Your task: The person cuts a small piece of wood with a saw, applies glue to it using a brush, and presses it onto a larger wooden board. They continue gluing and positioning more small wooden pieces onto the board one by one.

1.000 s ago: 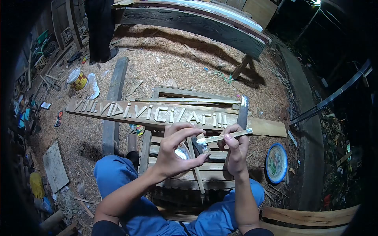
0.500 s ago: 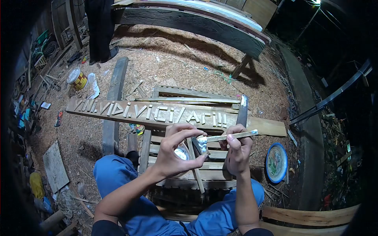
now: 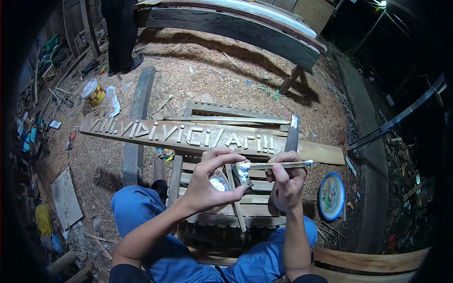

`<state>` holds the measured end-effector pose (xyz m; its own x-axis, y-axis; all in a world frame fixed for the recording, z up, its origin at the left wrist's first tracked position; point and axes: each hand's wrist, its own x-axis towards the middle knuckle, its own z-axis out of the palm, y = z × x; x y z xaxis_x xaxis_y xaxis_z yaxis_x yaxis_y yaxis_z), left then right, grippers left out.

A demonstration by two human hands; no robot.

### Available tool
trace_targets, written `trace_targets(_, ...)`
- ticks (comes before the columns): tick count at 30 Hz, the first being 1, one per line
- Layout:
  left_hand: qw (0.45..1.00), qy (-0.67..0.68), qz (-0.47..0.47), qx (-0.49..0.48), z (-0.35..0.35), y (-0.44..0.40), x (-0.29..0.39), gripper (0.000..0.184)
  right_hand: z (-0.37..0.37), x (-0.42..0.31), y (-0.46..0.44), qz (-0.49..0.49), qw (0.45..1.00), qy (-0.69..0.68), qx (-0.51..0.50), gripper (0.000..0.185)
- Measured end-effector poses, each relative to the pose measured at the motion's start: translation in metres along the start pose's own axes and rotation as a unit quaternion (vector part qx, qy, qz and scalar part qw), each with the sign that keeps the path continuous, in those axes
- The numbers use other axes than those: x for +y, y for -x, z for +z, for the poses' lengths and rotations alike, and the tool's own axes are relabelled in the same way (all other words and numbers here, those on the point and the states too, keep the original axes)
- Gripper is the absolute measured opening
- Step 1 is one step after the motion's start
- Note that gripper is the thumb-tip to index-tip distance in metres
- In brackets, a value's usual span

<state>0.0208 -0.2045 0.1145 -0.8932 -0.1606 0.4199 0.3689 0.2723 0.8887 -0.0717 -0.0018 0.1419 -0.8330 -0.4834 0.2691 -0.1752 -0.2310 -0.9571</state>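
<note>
My left hand (image 3: 207, 181) pinches a small dark-edged block (image 3: 243, 181) between thumb and fingertips; thick white paste coats its upper face. A thin wooden stick (image 3: 271, 165) lies in my right hand (image 3: 288, 181), gripped between thumb and fingers. White paste is on both ends of the stick, and its left end touches the paste on the block. Behind my left hand, partly hidden, is a container of white paste (image 3: 218, 184). Beyond both hands lies a long wooden board (image 3: 314, 152) with raised wooden-strip letters reading "ViNi.ViDi.ViCi/Ari!!!".
A slatted wooden stand (image 3: 259, 210) is under my hands. Right of it sits a blue-rimmed basin (image 3: 321, 203). A paste-smeared dark strip (image 3: 292, 134) rests by the board. A patterned bucket (image 3: 96, 95) stands at left; a person's dark-trousered leg (image 3: 121, 37) is near the far bench (image 3: 226, 23).
The stick has tilted to nearly level, and its left end is at the upper part of the block. My right hand has shifted slightly right and down; my left hand has barely moved.
</note>
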Motion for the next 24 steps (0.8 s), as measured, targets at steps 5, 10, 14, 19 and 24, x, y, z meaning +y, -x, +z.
trace_targets(5, 1.0, 0.019, -0.012, 0.007, -0.001, -0.001, 0.004, 0.058, -0.004, 0.009, -0.003, -0.024, 0.999, 0.046, -0.002, 0.018)
trace_targets(10, 1.0, 0.02, -0.017, 0.009, -0.002, -0.002, 0.007, 0.057, 0.01, 0.004, -0.003, -0.017, 0.999, -0.036, 0.018, 0.017)
trace_targets(14, 1.0, 0.006, -0.013, 0.011, -0.001, -0.001, 0.004, 0.057, 0.012, 0.005, -0.002, -0.014, 0.996, -0.064, 0.053, 0.019)
trace_targets(19, 1.0, 0.005, -0.012, 0.022, 0.0, -0.002, 0.005, 0.057, 0.01, 0.01, -0.003, -0.029, 0.998, -0.028, 0.044, 0.028)
trace_targets(24, 1.0, -0.018, -0.001, 0.011, 0.001, -0.002, 0.001, 0.057, 0.009, 0.006, -0.002, 0.024, 0.996, -0.092, 0.001, 0.034)
